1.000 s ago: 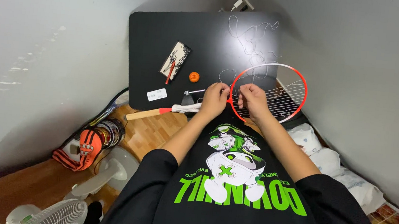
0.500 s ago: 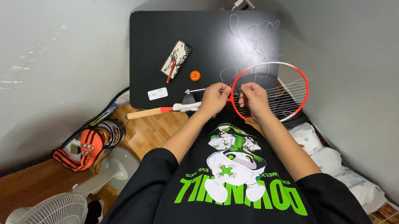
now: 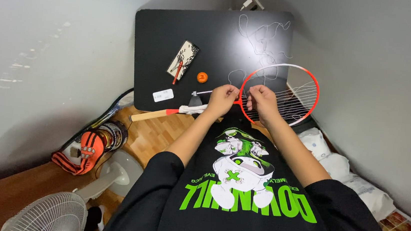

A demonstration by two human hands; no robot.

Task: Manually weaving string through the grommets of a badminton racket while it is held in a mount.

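Clearly, in the head view, the step in hand is stringing: the red and white badminton racket frame (image 3: 280, 94) lies on the black rectangular table (image 3: 173, 32) right of the picture's centre, its right half already crossed by strings, its left half bare. The left hand (image 3: 222, 99) is closed on the frame's near-left rim, by the throat, apparently steadying it. The right hand (image 3: 262, 100) sits just beside it, fingers curled inward in a pinch on what looks like the thin white racket string (image 3: 263, 35); the exact grip point is too small to tell. That string's slack runs in loose loops across the table toward the top of the picture. Left of the hands lie a small orange round object (image 3: 202, 77), a flat printed card with a red pen (image 3: 182, 60) and a white label (image 3: 162, 95). By my judgement, the next move calls for a firm hold on the frame while the string is fed through a rim hole and the slack drawn in without tangling
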